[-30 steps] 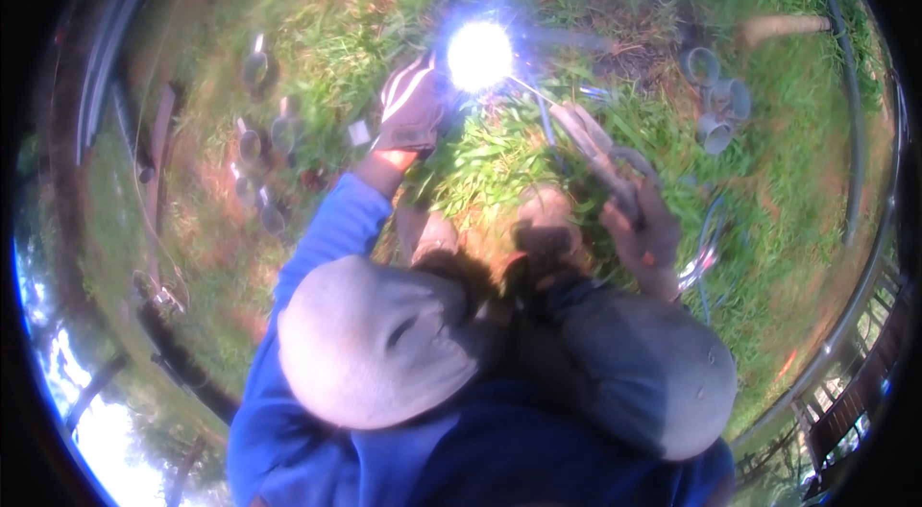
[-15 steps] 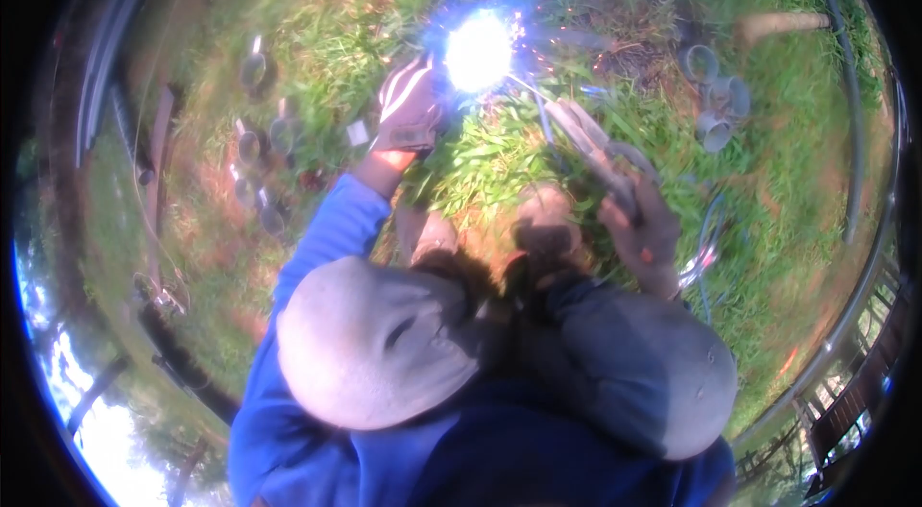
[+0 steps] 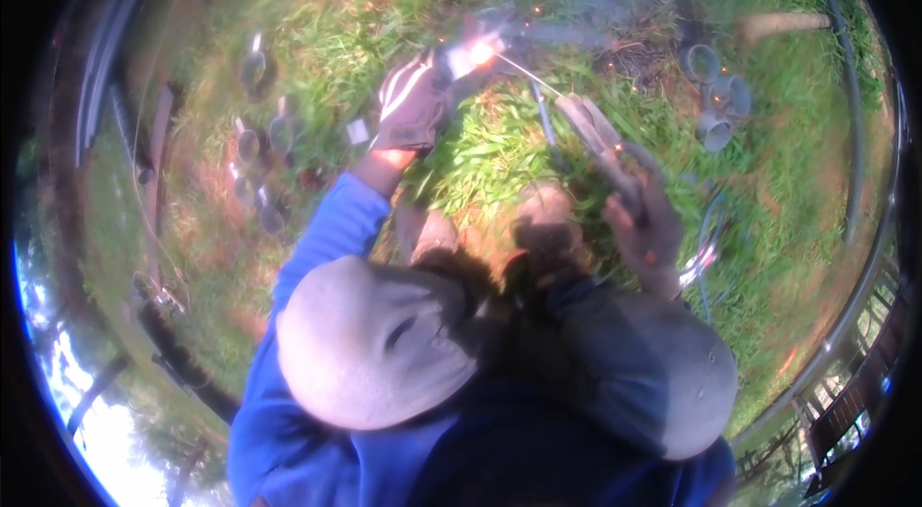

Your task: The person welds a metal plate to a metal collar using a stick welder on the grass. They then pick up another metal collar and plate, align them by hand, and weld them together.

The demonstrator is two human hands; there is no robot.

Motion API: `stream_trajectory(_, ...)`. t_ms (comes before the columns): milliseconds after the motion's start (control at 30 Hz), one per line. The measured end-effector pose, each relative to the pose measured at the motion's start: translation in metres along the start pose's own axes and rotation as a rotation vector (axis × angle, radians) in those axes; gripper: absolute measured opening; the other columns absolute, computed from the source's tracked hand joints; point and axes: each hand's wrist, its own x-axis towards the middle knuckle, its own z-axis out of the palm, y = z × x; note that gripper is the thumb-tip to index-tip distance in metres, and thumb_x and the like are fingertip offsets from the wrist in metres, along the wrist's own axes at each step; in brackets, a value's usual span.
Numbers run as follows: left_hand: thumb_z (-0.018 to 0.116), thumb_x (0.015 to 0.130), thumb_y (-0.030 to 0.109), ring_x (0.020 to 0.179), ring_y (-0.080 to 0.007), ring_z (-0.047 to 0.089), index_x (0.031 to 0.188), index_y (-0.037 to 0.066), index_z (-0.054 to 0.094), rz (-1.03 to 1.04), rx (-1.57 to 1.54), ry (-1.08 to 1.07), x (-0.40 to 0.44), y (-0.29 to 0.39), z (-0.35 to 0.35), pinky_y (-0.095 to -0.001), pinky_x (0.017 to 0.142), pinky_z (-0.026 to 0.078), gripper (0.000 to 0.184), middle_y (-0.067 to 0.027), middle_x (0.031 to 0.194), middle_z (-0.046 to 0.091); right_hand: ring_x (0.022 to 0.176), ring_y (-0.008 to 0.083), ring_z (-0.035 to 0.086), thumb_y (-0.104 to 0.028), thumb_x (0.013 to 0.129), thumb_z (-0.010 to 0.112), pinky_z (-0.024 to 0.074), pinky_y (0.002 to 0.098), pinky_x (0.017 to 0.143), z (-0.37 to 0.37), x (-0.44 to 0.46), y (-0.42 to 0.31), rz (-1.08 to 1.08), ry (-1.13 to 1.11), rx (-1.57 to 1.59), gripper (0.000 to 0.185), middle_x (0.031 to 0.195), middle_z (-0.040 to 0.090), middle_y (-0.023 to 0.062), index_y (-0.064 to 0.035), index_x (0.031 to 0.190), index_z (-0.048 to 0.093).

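Note:
My left hand (image 3: 413,107), in a dark glove with white stripes, is closed at the left end of a metal piece (image 3: 459,60); its fingertips are partly hidden. The piece's right end glows white-orange, with smoke and sparks around it. My right hand (image 3: 645,229), apparently bare, grips a welding electrode holder (image 3: 597,137). From the holder's jaws a thin welding rod (image 3: 530,73) points up-left, its tip at or very near the glowing spot. I cannot tell whether they touch. Beneath the rod, a thin bar (image 3: 545,113) stands in the grass.
Several short pipe pieces with tabs (image 3: 254,70) lie on the left grass, and more pipe pieces (image 3: 701,62) lie right. A small pale plate (image 3: 358,132) is beside my left wrist. Cables (image 3: 709,253) lie by my right hand. Long pipes (image 3: 106,46) run along the far left.
The big blue-white arc glare has shrunk to a small glowing spot, so the metal piece and rod show more clearly. The electrode holder has shifted very slightly right; my left hand stays put.

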Motion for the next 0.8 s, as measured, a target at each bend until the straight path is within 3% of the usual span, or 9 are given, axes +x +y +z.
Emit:
stream_trajectory(100,0.086,0.105,0.036,0.083,-0.0399,0.079,0.122,0.006,0.088,-0.027,-0.021,-0.034,0.0,0.004,-0.007,-0.0482,0.08,0.064,0.035,-0.0201,0.097,0.083,0.097,0.026,0.084,-0.011,0.092,0.098,0.066,0.0373,0.085,-0.001,0.004,0.001,0.033,-0.001,-0.111,0.059,0.116,0.082,0.0151,-0.0032,0.146,0.076)
stream_trajectory(167,0.087,0.103,0.036,0.083,-0.0429,0.078,0.125,0.007,0.087,0.084,0.063,0.085,-0.001,0.002,-0.003,-0.0494,0.08,0.064,0.037,-0.0191,0.096,0.083,0.095,0.027,0.084,-0.01,0.092,0.098,0.0657,0.0373,0.084,0.0,0.005,0.0,0.046,-0.008,-0.177,0.057,0.112,0.082,0.0154,-0.003,0.145,0.076)
stream_trajectory(300,0.085,0.105,0.036,0.083,-0.042,0.078,0.133,0.008,0.085,0.046,0.077,-0.03,-0.002,-0.028,0.017,-0.0507,0.079,0.064,0.04,-0.0188,0.098,0.081,0.091,0.0293,0.082,-0.011,0.092,0.098,0.0655,0.0391,0.083,-0.001,0.004,-0.005,0.067,-0.029,-0.128,0.054,0.108,0.082,0.0158,-0.0036,0.141,0.077)
stream_trajectory(400,0.083,0.107,0.037,0.08,-0.0404,0.077,0.134,0.007,0.085,0.179,0.145,0.171,-0.003,-0.028,0.018,-0.0514,0.077,0.063,0.039,-0.0178,0.095,0.08,0.09,0.0299,0.082,-0.011,0.091,0.098,0.0656,0.0398,0.083,0.0,-0.002,0.0,-0.045,-0.015,-0.124,0.055,0.109,0.082,0.0161,-0.0042,0.142,0.077)
stream_trajectory(467,0.083,0.106,0.038,0.079,-0.0407,0.075,0.135,0.007,0.084,0.016,0.027,-0.004,-0.001,-0.005,0.001,-0.0525,0.076,0.061,0.042,-0.0178,0.095,0.079,0.091,0.0303,0.082,-0.011,0.092,0.098,0.0656,0.04,0.083,0.001,-0.004,0.007,-0.158,0.011,-0.115,0.056,0.108,0.082,0.0164,-0.0046,0.143,0.077)
stream_trajectory(600,0.082,0.106,0.037,0.078,-0.0424,0.073,0.13,0.008,0.084,-0.251,-0.238,-0.131,0.004,0.006,-0.006,-0.0525,0.075,0.06,0.038,-0.0176,0.093,0.077,0.091,0.0311,0.083,-0.012,0.091,0.099,0.0658,0.0402,0.083,0.002,0.0,0.004,0.041,-0.012,-0.089,0.057,0.11,0.082,0.017,-0.0049,0.144,0.077)
stream_trajectory(667,0.072,0.117,0.053,0.07,-0.0268,0.074,0.105,0.018,0.09,0.044,0.088,-0.001,0.005,0.008,-0.011,-0.0473,0.067,0.06,0.041,-0.0089,0.085,0.079,0.091,0.0316,0.083,-0.013,0.091,0.099,0.0658,0.0403,0.083,0.001,0.0,0.004,0.064,-0.014,-0.09,0.057,0.11,0.082,0.0172,-0.0049,0.144,0.077)
stream_trajectory(700,0.082,0.105,0.027,0.081,-0.0447,0.073,0.116,0.007,0.084,0.01,0.034,-0.051,0.002,0.01,-0.012,-0.0522,0.076,0.06,0.024,-0.0182,0.096,0.078,0.091,0.0317,0.083,-0.013,0.091,0.1,0.066,0.0402,0.083,0.001,0.0,0.009,0.043,-0.022,-0.098,0.057,0.111,0.082,0.0172,-0.0048,0.143,0.077)
stream_trajectory(800,0.084,0.102,0.025,0.083,-0.0462,0.073,0.118,0.006,0.083,-0.027,0.017,0.027,0.0,0.006,-0.002,-0.0531,0.077,0.06,0.025,-0.0198,0.098,0.078,0.092,0.0318,0.083,-0.014,0.092,0.1,0.0661,0.0401,0.083,0.002,-0.002,0.023,0.014,-0.027,-0.106,0.057,0.111,0.082,0.0172,-0.0049,0.143,0.077)
